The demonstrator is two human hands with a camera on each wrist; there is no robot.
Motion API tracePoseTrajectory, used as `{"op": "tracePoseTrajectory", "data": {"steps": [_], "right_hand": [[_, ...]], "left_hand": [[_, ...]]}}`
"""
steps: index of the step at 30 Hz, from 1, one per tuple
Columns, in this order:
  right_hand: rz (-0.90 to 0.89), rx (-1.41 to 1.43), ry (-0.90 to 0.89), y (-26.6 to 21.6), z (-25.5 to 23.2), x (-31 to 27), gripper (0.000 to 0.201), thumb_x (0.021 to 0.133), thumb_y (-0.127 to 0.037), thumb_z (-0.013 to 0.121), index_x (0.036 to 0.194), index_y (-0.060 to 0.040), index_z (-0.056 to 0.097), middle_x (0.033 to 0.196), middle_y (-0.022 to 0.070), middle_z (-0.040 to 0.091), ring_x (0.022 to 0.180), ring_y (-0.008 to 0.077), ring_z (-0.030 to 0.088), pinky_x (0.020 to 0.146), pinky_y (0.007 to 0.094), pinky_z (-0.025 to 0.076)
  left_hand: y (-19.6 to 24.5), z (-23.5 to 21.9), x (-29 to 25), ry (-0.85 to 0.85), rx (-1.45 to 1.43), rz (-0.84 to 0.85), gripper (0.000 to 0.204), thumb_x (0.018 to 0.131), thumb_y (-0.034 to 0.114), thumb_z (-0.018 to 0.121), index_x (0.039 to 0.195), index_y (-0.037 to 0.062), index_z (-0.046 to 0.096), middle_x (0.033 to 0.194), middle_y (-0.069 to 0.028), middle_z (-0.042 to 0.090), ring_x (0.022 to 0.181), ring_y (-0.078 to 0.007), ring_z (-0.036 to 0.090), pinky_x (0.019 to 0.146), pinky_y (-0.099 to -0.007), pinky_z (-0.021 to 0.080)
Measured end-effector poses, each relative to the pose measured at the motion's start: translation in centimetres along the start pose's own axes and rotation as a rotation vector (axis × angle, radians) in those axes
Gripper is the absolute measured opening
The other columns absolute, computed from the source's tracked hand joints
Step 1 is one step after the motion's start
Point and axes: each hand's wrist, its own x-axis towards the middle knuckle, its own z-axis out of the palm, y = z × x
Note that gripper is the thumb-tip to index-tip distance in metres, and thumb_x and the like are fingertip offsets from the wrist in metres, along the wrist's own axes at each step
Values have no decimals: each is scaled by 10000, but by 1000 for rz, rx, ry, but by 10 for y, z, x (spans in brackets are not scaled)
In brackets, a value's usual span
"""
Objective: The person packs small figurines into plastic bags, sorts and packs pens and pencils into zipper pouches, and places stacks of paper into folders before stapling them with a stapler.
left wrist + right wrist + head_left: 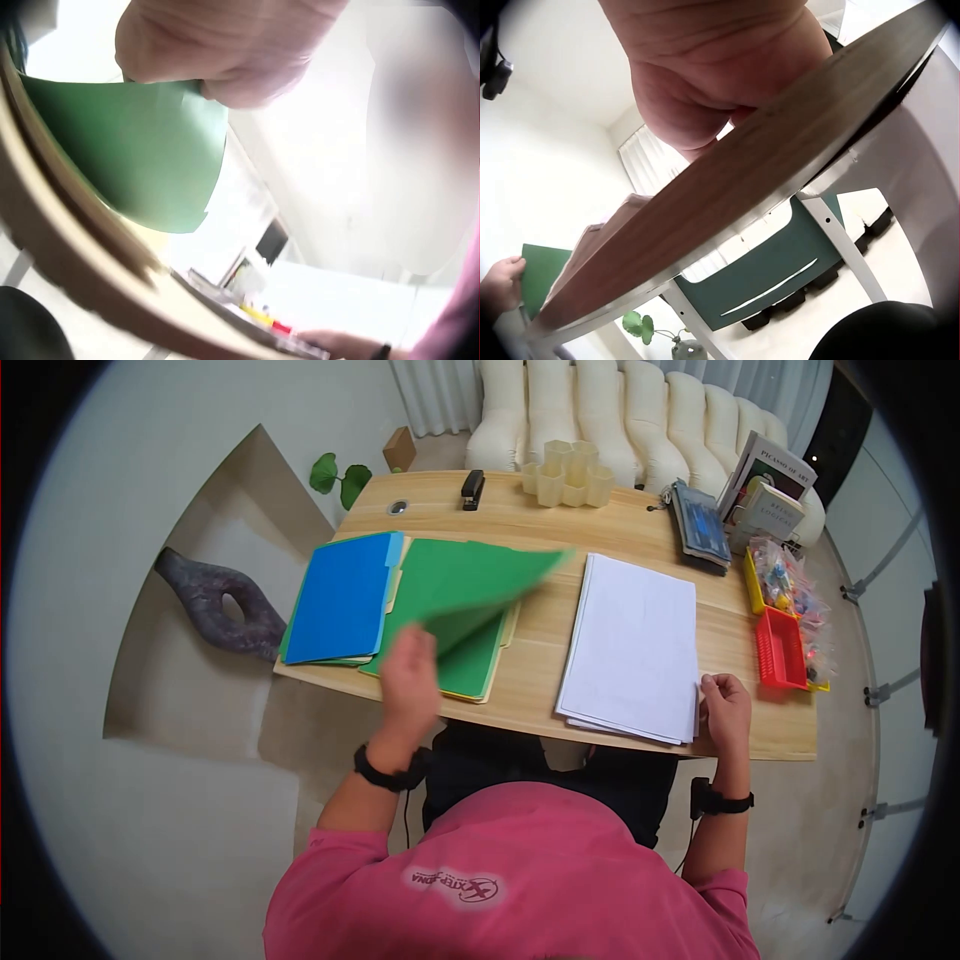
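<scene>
My left hand (411, 682) pinches the near edge of a green folder (455, 575), whose top cover is lifted and bent over toward the right. Under it lies a pile of folders, with yellow edges showing. In the left wrist view the raised green cover (142, 150) curves down from the fingers. My right hand (726, 710) rests at the near right corner of a stack of white paper (635, 640), its fingers loosely curled at the table edge. In the right wrist view the tabletop hides most of the right fingertips.
A blue folder (340, 600) lies at the left on other folders. At the back stand a black stapler (473, 490) and a cream hexagonal holder (570, 478). A red basket (780, 650), bagged small items (785, 580), a blue pouch (702, 525) and books (765, 485) line the right side.
</scene>
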Motion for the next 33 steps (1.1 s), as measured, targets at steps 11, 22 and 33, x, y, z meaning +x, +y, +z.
{"op": "tracePoseTrajectory", "data": {"steps": [11,22,33], "right_hand": [[45,30,-13,-11,-6,-6,268,1067,-266,718,992,-13,670,703,11,645,537,79,561,504,256,426],[46,29,-7,-17,-7,-9,262,1068,-270,717,991,-25,668,666,-9,609,538,64,538,503,245,399],[62,22,14,-18,-5,-8,260,1062,-281,728,972,-41,681,672,-23,598,540,45,495,500,237,368]], "left_hand": [[-45,-154,110,614,-558,157,208,1173,180,491,1130,30,630,1085,-46,700,964,-139,651,864,-291,532],[-128,-141,53,-290,498,121,316,1032,82,614,1334,111,703,1482,-140,667,1522,-383,477,1292,-544,277],[-16,-39,25,-692,333,256,575,905,286,827,1422,89,669,1564,-167,607,1537,-409,463,1223,-474,420]]}}
